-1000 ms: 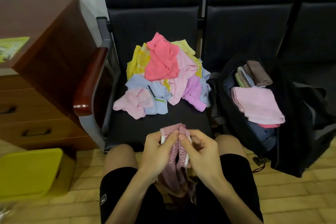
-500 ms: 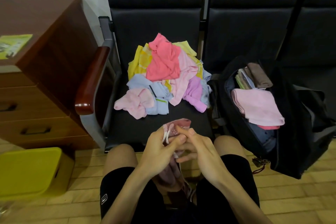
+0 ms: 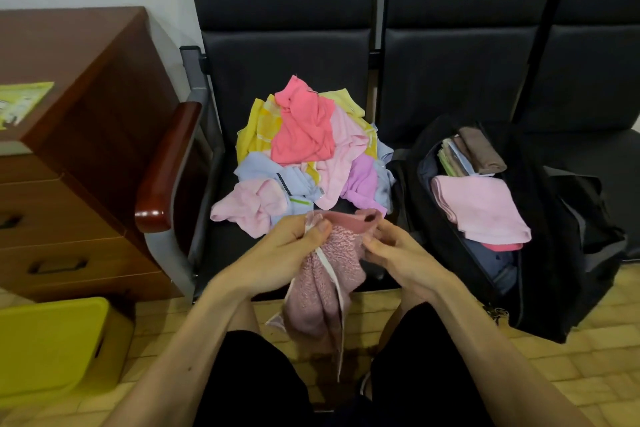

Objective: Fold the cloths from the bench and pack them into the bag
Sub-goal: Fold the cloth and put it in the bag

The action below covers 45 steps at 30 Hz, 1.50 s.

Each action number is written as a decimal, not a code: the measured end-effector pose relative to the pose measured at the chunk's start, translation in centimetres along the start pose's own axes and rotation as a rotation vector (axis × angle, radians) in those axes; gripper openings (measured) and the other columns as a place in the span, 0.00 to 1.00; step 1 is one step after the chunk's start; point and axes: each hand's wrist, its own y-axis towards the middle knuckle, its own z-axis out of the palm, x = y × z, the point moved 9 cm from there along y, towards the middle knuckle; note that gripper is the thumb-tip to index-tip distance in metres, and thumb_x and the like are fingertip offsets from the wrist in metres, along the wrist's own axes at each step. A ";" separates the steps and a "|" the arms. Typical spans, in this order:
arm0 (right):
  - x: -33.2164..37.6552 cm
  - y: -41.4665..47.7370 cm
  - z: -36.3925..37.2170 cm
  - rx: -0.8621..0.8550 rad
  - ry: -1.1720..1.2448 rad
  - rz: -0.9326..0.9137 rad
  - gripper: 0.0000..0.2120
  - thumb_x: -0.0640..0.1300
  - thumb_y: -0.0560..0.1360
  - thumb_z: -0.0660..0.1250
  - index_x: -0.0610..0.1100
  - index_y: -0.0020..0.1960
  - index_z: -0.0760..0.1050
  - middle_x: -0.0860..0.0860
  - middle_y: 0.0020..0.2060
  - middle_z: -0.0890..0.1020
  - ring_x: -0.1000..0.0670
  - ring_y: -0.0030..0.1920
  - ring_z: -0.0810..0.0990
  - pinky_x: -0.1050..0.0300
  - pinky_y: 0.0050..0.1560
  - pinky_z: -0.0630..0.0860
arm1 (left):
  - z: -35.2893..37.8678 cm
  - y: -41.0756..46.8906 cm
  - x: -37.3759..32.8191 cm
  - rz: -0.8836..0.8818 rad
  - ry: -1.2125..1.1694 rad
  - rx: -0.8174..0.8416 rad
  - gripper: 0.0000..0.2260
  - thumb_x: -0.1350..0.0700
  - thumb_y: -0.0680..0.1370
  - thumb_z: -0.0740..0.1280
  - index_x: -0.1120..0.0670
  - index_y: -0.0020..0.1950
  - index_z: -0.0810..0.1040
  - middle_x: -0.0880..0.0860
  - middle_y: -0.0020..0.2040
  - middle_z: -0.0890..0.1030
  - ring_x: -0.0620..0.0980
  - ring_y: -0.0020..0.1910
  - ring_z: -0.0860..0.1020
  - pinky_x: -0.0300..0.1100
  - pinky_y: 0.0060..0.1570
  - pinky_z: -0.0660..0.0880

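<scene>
A dusty-pink fuzzy cloth (image 3: 332, 281) with a white trim hangs between my knees in front of the bench. My left hand (image 3: 287, 253) pinches its upper left edge at the trim. My right hand (image 3: 394, 253) grips its upper right corner, stretching the top edge between the two hands. Behind them a loose pile of cloths (image 3: 304, 156) in pink, yellow, light blue and lilac lies on the black bench seat (image 3: 225, 246). To the right an open black bag (image 3: 571, 253) holds a folded pink cloth (image 3: 481, 208) and other folded cloths.
A brown wooden armrest (image 3: 166, 170) bounds the seat on the left, beside a wooden drawer cabinet (image 3: 69, 184). A yellow plastic box (image 3: 52, 347) sits on the tiled floor at lower left. More black bench seats extend to the right behind the bag.
My hands rose toward the bench and moved apart, spreading the top edge of the pink cloth that was bunched between them before. The cloth now hangs longer below my hands.
</scene>
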 end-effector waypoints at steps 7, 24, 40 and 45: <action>14.6 -3.8 0.3 -0.163 -0.054 -0.534 0.05 0.45 0.66 0.76 0.50 0.35 0.80 0.47 0.34 0.83 0.51 0.37 0.81 0.57 0.41 0.78 | -8.0 -0.1 -1.6 0.049 0.076 -0.364 0.23 0.45 0.79 0.60 0.65 0.50 0.80 0.61 0.48 0.84 0.57 0.50 0.82 0.62 0.57 0.75; 14.4 -6.6 -0.5 -0.366 -0.239 -0.594 0.09 0.44 0.69 0.73 0.39 0.45 0.77 0.37 0.41 0.83 0.43 0.41 0.81 0.47 0.45 0.81 | -5.7 -0.7 -1.6 0.173 -0.052 -0.572 0.13 0.55 0.84 0.57 0.45 0.51 0.80 0.40 0.44 0.83 0.41 0.48 0.80 0.53 0.54 0.77; 1.3 -4.7 -1.8 -0.205 0.036 -0.178 0.11 0.39 0.66 0.80 0.45 0.45 0.80 0.51 0.42 0.85 0.61 0.40 0.84 0.69 0.39 0.77 | -2.3 1.3 -0.1 0.079 -0.190 -0.556 0.14 0.54 0.85 0.57 0.57 0.48 0.79 0.44 0.37 0.80 0.38 0.39 0.77 0.33 0.43 0.74; -3.6 -4.2 1.1 -0.042 -0.197 -0.030 0.05 0.34 0.72 0.74 0.42 0.45 0.82 0.54 0.41 0.86 0.57 0.44 0.83 0.63 0.46 0.76 | -2.3 1.6 0.2 0.015 -0.302 -0.536 0.13 0.54 0.84 0.58 0.54 0.49 0.80 0.46 0.41 0.84 0.43 0.44 0.82 0.38 0.47 0.79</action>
